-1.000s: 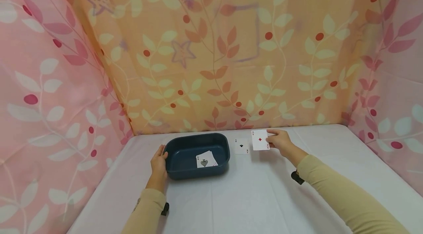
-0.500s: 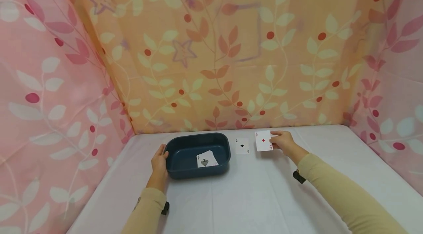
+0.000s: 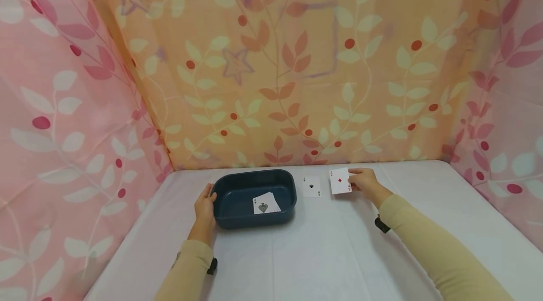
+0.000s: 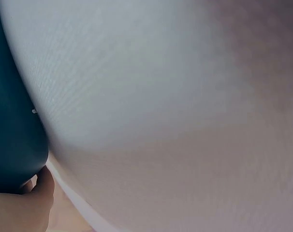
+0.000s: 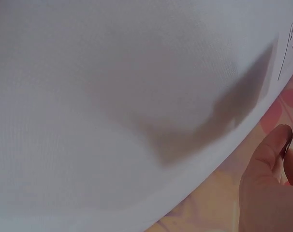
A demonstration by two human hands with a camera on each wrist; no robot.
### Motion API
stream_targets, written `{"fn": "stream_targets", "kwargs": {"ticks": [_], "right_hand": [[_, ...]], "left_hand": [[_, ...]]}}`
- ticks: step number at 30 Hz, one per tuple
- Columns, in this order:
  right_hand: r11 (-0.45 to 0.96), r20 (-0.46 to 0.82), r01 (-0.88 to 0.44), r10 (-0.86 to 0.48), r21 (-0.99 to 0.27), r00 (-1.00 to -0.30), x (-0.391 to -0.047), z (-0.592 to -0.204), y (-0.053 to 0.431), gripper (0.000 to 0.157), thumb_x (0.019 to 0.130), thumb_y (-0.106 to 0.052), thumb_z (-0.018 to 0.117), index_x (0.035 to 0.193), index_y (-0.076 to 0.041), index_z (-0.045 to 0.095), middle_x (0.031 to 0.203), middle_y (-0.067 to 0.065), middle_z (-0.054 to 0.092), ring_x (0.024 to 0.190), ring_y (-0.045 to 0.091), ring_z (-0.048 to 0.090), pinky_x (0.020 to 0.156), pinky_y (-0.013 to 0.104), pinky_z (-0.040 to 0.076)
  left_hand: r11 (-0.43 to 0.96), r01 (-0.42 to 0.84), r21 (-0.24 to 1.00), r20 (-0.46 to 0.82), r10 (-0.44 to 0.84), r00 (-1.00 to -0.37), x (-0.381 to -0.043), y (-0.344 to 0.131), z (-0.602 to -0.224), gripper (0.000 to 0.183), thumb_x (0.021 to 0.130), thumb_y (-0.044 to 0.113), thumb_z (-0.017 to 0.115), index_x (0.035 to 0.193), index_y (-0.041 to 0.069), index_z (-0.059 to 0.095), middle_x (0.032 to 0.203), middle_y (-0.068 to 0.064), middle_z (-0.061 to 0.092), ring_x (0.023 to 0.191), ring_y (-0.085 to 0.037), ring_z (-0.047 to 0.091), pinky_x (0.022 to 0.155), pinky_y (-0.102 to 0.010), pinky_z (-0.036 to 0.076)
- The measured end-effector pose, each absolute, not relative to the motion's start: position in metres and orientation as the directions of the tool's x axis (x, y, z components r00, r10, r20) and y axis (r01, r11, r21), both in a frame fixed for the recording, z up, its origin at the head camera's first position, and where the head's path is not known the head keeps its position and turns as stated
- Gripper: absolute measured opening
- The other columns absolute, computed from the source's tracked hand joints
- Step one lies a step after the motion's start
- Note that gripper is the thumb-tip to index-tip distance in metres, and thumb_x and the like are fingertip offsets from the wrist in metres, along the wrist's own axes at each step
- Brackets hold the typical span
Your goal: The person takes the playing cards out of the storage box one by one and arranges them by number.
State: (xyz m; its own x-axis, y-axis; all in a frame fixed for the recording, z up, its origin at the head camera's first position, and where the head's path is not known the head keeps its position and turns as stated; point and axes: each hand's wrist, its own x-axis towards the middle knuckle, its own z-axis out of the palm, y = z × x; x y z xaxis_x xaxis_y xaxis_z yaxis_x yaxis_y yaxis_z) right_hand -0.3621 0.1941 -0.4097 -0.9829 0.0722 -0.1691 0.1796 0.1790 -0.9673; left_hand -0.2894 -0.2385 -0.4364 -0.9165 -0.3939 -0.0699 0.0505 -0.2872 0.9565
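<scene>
A dark blue rectangular basin (image 3: 254, 222) stands on the table in the head view. My left hand (image 3: 205, 206) grips its left end, thumb at the rim; in the left wrist view part of the hand (image 4: 28, 208) shows against the basin's blue wall (image 4: 16, 111). Inside lies a small overlapping pile of playing cards, an ace of spades (image 3: 263, 204) on top. My right hand (image 3: 363, 181) pinches an ace of diamonds (image 3: 340, 180) by its right edge, face toward me, raised off the cloth. Flat on the table between basin and right hand lies an ace of clubs (image 3: 311, 187).
A white cloth (image 3: 314, 249) covers the table. Behind it hangs an orange leaf-patterned curtain (image 3: 288, 79), with pink curtains (image 3: 63, 150) at the left and right sides. The right hand's shadow (image 5: 195, 135) falls on the cloth.
My right hand has shifted slightly to the right with the ace of diamonds, widening the gap to the ace of clubs. The left hand and basin stay in place.
</scene>
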Motion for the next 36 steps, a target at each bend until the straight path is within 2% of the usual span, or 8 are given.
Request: {"fn": "stream_targets", "kwargs": {"ticks": [5, 12, 19, 24, 30, 36], "right_hand": [[0.184, -0.191, 0.204, 0.085, -0.962, -0.978, -0.366, -0.411, 0.194, 0.051, 0.087, 0.015, 0.05, 0.136, 0.019, 0.039, 0.124, 0.037, 0.051, 0.067, 0.012, 0.06, 0.06, 0.024, 0.055], [0.132, -0.225, 0.236, 0.093, -0.963, -0.97, -0.372, -0.422, 0.196, 0.052, 0.087, 0.016, 0.05, 0.138, 0.017, 0.038, 0.124, 0.035, 0.051, 0.068, 0.012, 0.059, 0.06, 0.023, 0.054], [0.138, -0.254, 0.265, 0.091, -0.954, -0.963, -0.375, -0.424, 0.197, 0.053, 0.088, 0.015, 0.049, 0.139, 0.017, 0.037, 0.125, 0.034, 0.05, 0.071, 0.013, 0.059, 0.061, 0.023, 0.053], [0.185, -0.26, 0.272, 0.088, -0.944, -0.962, -0.375, -0.424, 0.196, 0.054, 0.088, 0.013, 0.048, 0.14, 0.017, 0.035, 0.116, 0.03, 0.053, 0.075, 0.016, 0.059, 0.061, 0.022, 0.052], [0.239, -0.256, 0.276, 0.109, -0.931, -0.96, -0.373, -0.423, 0.198, 0.053, 0.087, 0.01, 0.05, 0.139, 0.016, 0.038, 0.098, 0.018, 0.059, 0.069, 0.011, 0.055, 0.058, 0.022, 0.049], [0.236, -0.242, 0.263, 0.116, -0.935, -0.963, -0.37, -0.423, 0.203, 0.056, 0.083, 0.01, 0.051, 0.138, 0.015, 0.039, 0.105, 0.019, 0.058, 0.069, 0.01, 0.056, 0.06, 0.024, 0.051]], "left_hand": [[-0.285, 0.052, 0.957, -0.067, -0.393, -0.917, -0.288, -0.238, -0.435, 0.054, 0.102, -0.003, 0.036, 0.152, 0.001, 0.018, 0.157, -0.015, 0.021, 0.145, -0.021, 0.015, 0.116, -0.028, 0.012], [-0.291, 0.061, 0.955, -0.066, -0.406, -0.911, -0.288, -0.236, -0.434, 0.052, 0.101, -0.005, 0.036, 0.151, -0.001, 0.021, 0.155, -0.016, 0.023, 0.145, -0.022, 0.016, 0.117, -0.029, 0.013], [-0.301, 0.058, 0.952, -0.069, -0.397, -0.915, -0.287, -0.234, -0.434, 0.052, 0.102, -0.004, 0.035, 0.152, 0.0, 0.02, 0.156, -0.016, 0.022, 0.145, -0.021, 0.015, 0.117, -0.029, 0.012], [-0.305, 0.053, 0.951, -0.075, -0.393, -0.917, -0.287, -0.234, -0.434, 0.053, 0.102, -0.003, 0.036, 0.152, 0.001, 0.018, 0.156, -0.014, 0.021, 0.145, -0.021, 0.014, 0.117, -0.029, 0.011], [-0.295, 0.053, 0.954, -0.072, -0.398, -0.914, -0.286, -0.234, -0.433, 0.053, 0.102, -0.002, 0.036, 0.152, 0.001, 0.019, 0.157, -0.014, 0.021, 0.145, -0.021, 0.015, 0.117, -0.028, 0.012], [-0.289, 0.058, 0.956, -0.066, -0.402, -0.913, -0.287, -0.236, -0.434, 0.053, 0.102, -0.002, 0.036, 0.152, 0.0, 0.019, 0.156, -0.014, 0.021, 0.145, -0.021, 0.015, 0.117, -0.028, 0.012]]}}
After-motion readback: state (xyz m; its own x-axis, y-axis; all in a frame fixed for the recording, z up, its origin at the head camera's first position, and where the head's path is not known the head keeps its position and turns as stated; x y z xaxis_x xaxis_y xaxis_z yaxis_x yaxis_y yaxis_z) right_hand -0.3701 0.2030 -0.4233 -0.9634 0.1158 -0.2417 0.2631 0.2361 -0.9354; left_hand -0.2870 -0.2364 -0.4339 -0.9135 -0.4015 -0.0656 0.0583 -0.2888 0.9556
